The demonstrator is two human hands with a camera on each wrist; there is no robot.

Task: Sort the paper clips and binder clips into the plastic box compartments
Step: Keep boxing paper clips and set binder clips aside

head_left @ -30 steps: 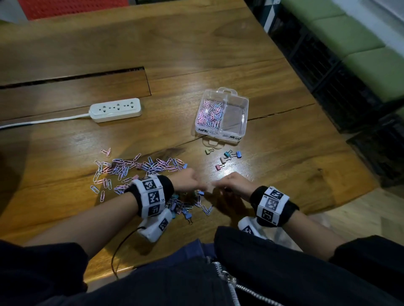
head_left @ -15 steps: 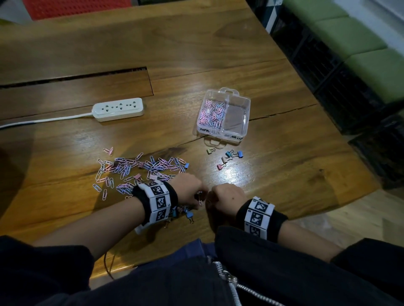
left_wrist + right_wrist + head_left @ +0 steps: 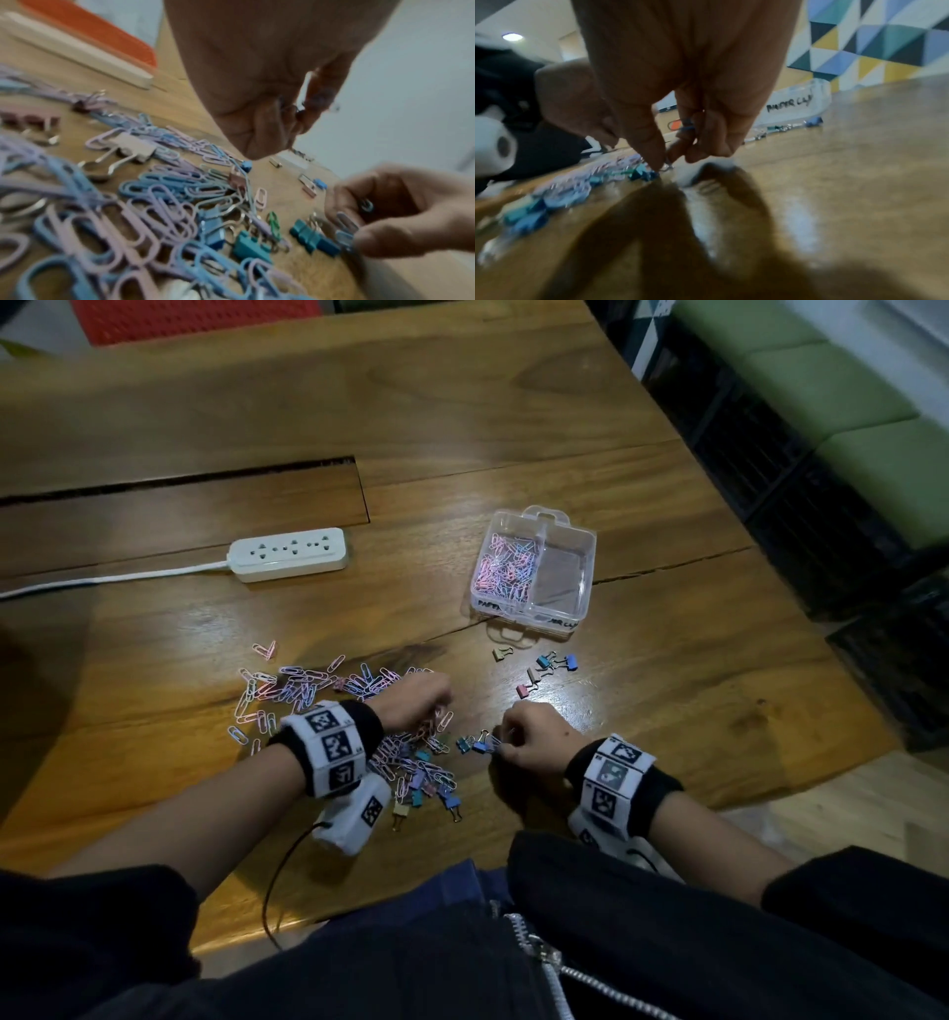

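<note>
Plastic box (image 3: 584, 541): paper clips (image 3: 506, 570) left; right seemingly bare.

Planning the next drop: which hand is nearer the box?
Right. The right hand sits below the box, just right of centre; the left hand is farther left.

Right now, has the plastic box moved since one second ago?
No. The plastic box keeps its place beside the power strip and against the table crack.

Plastic box (image 3: 585, 541) lies right of power strip (image 3: 288, 554) on table (image 3: 462, 403).
</note>
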